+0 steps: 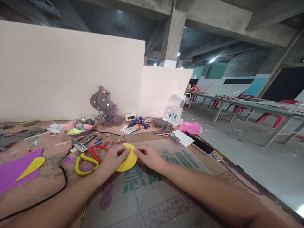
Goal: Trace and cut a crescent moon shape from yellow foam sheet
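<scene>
A flat yellow disc [127,162], thin like paper or felt, is held between both hands above the printed board. My left hand [117,158] pinches its left side, thumb lying on the face. On the opposite edge, the thumb and fingers of my right hand [147,156] are closed on the disc. Just left of my left hand lie scissors [86,164] with one red and one yellow handle loop. Farther left, a yellow cut piece [32,167] rests on purple sheets [14,169].
Behind the hands are a blue glue gun [139,122], grey yarn [162,124] and a small white clock [130,117]. A metal bowl [89,128] holds colourful bits. To the right lie a phone [201,144] and a pink bag [191,127]. A black cable [59,188] crosses the left side.
</scene>
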A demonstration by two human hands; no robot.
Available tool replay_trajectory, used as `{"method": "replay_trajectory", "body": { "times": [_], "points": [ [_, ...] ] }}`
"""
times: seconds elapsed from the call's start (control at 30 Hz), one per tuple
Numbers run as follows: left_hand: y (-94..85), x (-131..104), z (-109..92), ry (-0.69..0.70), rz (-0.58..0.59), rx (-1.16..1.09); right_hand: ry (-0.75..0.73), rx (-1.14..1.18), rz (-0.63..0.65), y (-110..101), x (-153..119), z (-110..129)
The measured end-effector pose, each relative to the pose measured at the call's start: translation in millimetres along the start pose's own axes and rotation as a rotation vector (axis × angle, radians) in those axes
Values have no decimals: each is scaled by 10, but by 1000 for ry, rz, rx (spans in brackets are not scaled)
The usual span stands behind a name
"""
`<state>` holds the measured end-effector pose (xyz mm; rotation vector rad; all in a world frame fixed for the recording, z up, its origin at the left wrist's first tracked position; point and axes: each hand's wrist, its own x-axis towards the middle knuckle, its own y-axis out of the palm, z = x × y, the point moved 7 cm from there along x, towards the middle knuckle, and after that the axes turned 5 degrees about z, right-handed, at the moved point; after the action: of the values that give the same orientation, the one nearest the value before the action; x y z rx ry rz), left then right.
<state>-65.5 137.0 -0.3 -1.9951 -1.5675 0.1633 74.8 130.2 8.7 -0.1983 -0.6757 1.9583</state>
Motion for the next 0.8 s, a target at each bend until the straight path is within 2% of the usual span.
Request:
{"method": "replay_trajectory", "body": {
  "times": [0.07, 0.13, 0.2, 0.3, 0.37, 0.43, 0.53, 0.6, 0.7, 0.8],
  "points": [
    [-4, -9, -1, -20, -4, 20, -33, -132, 1, -132, 22, 59],
    [-1, -16, 2, -35, -2, 53, -14, -302, 20, -419, 53, 97],
    [15, -23, 10, -37, 14, 95, 97, -535, 71, -838, 63, 55],
    [69, -36, 31, -25, 61, 160, 416, -840, -52, -1684, -50, -144],
    [107, -44, 48, -20, 93, 191, 514, -868, -83, -2031, -154, -315],
    [133, -49, 61, -21, 116, 210, 555, -845, -50, -2141, -225, -534],
    [148, -51, 71, -34, 140, 246, 498, -660, -14, -2037, -233, -798],
    [150, -52, 74, -40, 153, 278, 478, -605, -36, -1990, -205, -870],
    [152, -52, 78, -27, 159, 297, 409, -549, -198, -2129, -160, -731],
    [170, -53, 95, 1, 171, 298, 303, -489, -465, -2430, -192, -391]
  ]
}}
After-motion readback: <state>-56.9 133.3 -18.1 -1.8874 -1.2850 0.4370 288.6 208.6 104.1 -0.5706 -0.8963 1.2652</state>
